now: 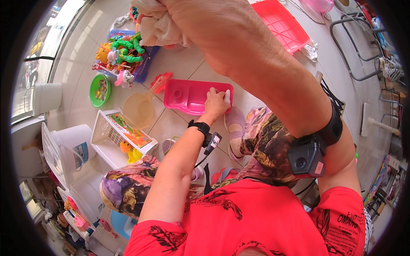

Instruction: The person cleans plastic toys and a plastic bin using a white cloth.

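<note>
A pink plastic tray [198,96] with divided sections and a round recess lies before me on the tiled floor. My left hand [216,101] grips its right end, fingers bent beside a small white piece [227,96] whose kind I cannot make out. High at the top of the view, my right hand [179,14] holds a crumpled off-white cloth [160,28]; its fingers are partly cut off by the frame and hidden by the cloth.
A blue bin heaped with plastic toys [123,52], a green bowl [107,91] and a translucent dipper [138,108] lie left. Nearer are a white basket [107,150] and a white bucket [72,137]. A red plastic lid [283,24] and metal-framed chair [339,48] lie right.
</note>
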`<state>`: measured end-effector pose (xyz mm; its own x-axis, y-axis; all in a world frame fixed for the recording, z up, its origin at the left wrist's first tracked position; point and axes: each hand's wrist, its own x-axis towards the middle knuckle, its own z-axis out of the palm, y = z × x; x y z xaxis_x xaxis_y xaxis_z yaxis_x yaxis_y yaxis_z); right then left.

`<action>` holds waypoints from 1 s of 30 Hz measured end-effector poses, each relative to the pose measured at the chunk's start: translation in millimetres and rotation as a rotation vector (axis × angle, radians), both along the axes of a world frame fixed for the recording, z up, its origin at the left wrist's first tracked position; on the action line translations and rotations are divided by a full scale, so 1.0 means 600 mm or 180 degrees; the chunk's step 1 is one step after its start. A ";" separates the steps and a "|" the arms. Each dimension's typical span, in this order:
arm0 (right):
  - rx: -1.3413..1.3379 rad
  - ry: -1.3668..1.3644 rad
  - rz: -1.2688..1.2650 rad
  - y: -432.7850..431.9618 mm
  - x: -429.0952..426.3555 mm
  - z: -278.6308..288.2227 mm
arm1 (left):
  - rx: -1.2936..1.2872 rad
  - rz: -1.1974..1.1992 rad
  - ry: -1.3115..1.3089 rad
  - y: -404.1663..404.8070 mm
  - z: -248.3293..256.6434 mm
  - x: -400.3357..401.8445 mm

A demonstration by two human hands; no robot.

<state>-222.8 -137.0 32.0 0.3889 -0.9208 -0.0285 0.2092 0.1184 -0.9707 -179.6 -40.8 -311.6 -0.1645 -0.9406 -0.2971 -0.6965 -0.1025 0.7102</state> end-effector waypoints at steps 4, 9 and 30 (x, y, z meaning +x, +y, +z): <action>-0.0069 -0.0056 0.0040 -0.006 0.008 0.003 | -0.0007 -0.0118 0.0471 -0.010 -0.063 0.036; -0.0161 -0.0061 -0.0068 -0.021 0.003 0.011 | 0.0274 -0.0228 0.1259 -0.030 -0.077 0.029; 0.0141 0.0909 0.0324 -0.024 0.011 -0.023 | 0.1437 0.0917 0.3875 -0.029 0.399 0.223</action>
<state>-216.4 -151.2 18.0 0.4495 -0.8730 -0.1892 -0.0865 0.1683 -0.9819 -45.7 -58.1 -72.2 -0.3590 -0.8448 -0.3968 0.4410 -0.5282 0.7256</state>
